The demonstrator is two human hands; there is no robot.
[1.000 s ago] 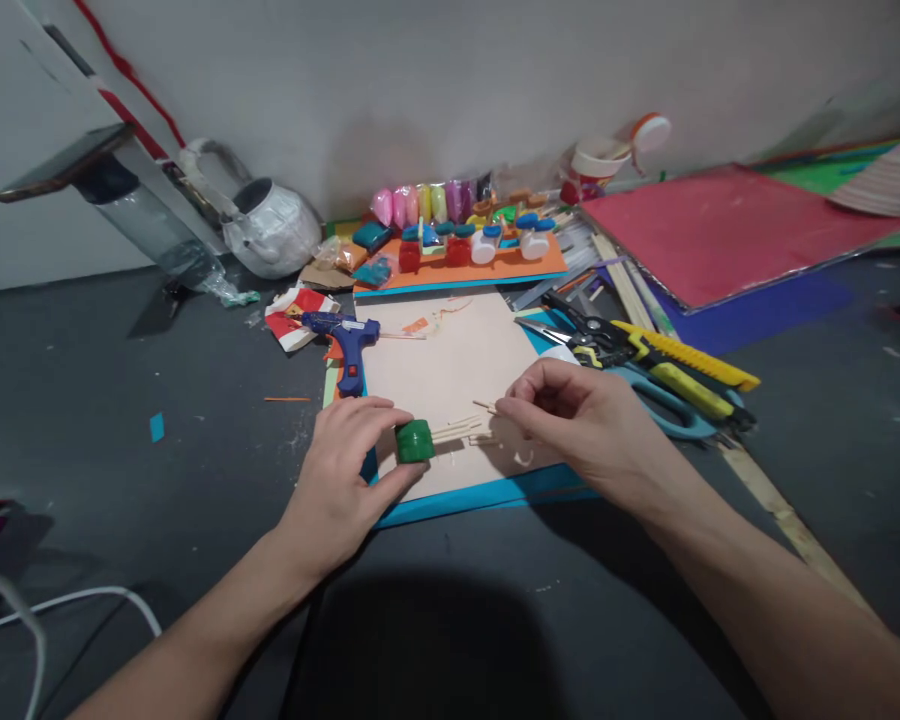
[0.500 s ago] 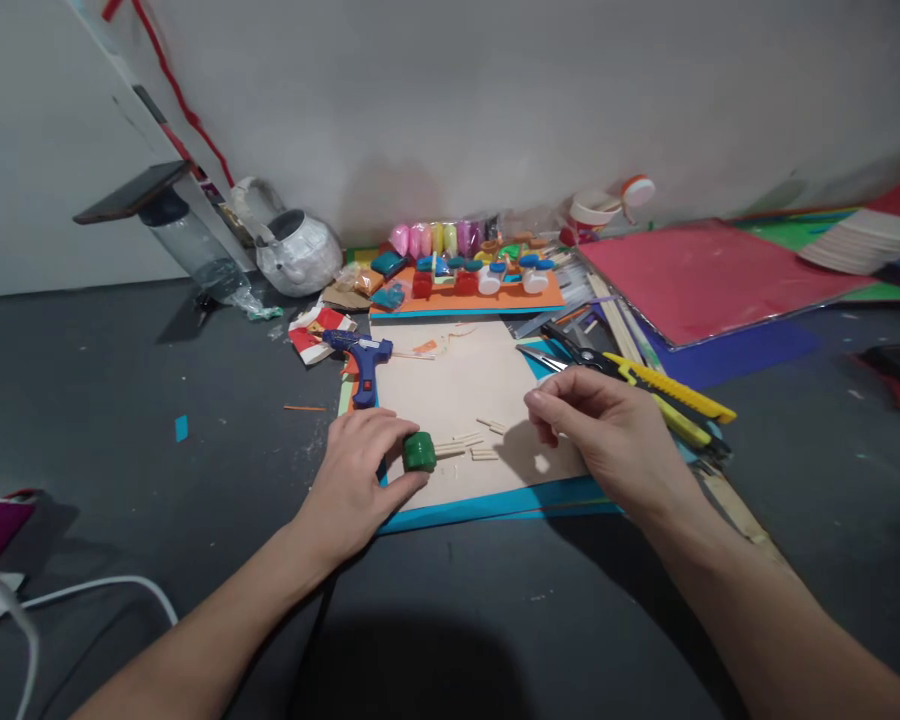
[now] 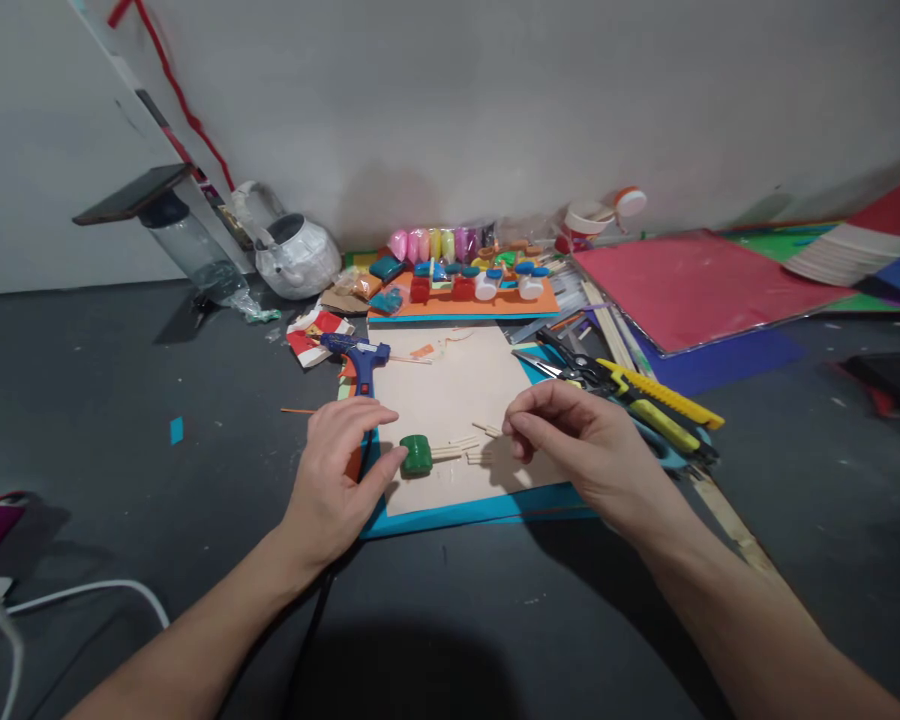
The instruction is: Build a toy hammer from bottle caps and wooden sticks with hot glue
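A green, round, cap-like piece lies on its side on the pale sheet. Thin wooden sticks reach out from its right side. My left hand is beside it with fingers apart, the thumb tip at or very near its left edge. Several short cut sticks lie just to the right. Above the sheet's right part hovers my right hand, thumb and fingers pinched together. Whether anything tiny is between those fingertips cannot be made out.
A blue glue gun rests at the sheet's upper left. Scissors and a yellow cutter lie to the right. Behind stands an orange board with small wheeled pieces. Left are a white jug, a clear bottle and a white cable.
My left hand has opened and drawn back left from the green piece, which stays on the sheet. My right hand has shifted slightly left and down, toward the short sticks.
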